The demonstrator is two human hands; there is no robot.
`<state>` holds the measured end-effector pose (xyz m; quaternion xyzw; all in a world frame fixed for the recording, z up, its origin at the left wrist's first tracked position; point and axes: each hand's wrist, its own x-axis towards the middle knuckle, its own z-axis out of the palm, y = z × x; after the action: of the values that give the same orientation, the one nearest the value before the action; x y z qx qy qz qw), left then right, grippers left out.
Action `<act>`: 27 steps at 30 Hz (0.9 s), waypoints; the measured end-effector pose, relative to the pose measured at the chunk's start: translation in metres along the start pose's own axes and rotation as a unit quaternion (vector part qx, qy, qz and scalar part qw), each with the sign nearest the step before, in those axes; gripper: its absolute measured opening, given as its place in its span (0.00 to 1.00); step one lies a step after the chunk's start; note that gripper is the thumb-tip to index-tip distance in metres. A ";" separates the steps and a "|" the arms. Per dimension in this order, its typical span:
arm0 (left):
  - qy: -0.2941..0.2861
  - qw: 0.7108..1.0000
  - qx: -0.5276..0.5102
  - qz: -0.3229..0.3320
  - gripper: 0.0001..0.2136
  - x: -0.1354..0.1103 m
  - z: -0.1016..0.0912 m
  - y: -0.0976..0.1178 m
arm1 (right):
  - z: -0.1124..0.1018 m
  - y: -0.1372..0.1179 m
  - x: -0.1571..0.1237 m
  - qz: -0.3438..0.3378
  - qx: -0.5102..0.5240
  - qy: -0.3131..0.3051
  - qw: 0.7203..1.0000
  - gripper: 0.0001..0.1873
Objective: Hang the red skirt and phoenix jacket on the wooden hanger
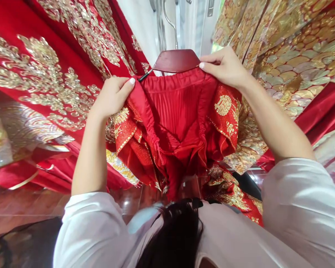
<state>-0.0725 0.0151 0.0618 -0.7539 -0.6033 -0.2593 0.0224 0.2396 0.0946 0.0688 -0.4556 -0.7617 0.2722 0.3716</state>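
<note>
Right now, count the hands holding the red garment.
2: the left hand at the upper left of the red garment, the right hand at its upper right, beside the hanger. No other hand shows, though the cloth could hide some.

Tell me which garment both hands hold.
The red garment with the gathered top edge, between the left hand and right hand; the sequined red one and gold-scaled one flank it.

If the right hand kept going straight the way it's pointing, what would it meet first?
Most likely the dark red hanger: the right hand points across at its nearer end, and its fingers look close to or touching it. Exact depth is unclear.
</note>
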 end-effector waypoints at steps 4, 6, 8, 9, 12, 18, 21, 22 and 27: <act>0.008 1.000 -0.015 0.004 0.21 0.016 0.001 0.013 | 0.010 0.017 0.018 -0.139 0.007 0.037 0.990 0.09; 0.006 0.999 -0.016 0.040 0.21 0.030 0.002 0.022 | 0.011 0.017 0.018 -0.151 -0.007 0.035 0.988 0.09; 0.006 0.997 -0.026 0.070 0.21 0.044 0.006 0.030 | 0.008 0.012 0.015 -0.150 -0.044 0.025 0.987 0.07; 0.008 0.996 -0.038 0.076 0.21 0.051 0.008 0.032 | 0.006 0.009 0.013 -0.152 -0.067 0.022 0.986 0.08; 0.013 0.994 -0.093 0.059 0.22 0.058 0.015 0.029 | -0.002 0.006 0.000 -0.168 -0.140 0.031 0.975 0.15; 0.002 0.995 -0.074 0.059 0.22 0.040 0.018 0.004 | -0.011 0.041 -0.037 -0.204 -0.210 0.132 0.947 0.17; 0.016 0.997 0.015 0.079 0.25 0.039 0.022 0.002 | -0.016 0.053 -0.034 -0.180 -0.182 0.148 0.955 0.20; 0.020 0.996 0.040 0.080 0.27 0.040 0.023 0.002 | -0.017 0.055 -0.027 -0.148 -0.150 0.133 0.968 0.22; 0.045 0.993 0.064 0.086 0.35 0.042 0.029 0.000 | -0.021 0.063 0.016 -0.031 -0.050 0.126 0.990 0.19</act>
<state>-0.0559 0.0627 0.0544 -0.7879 -0.5497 -0.2505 0.1198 0.2830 0.1381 0.0384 -0.4805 -0.7351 0.1622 0.4499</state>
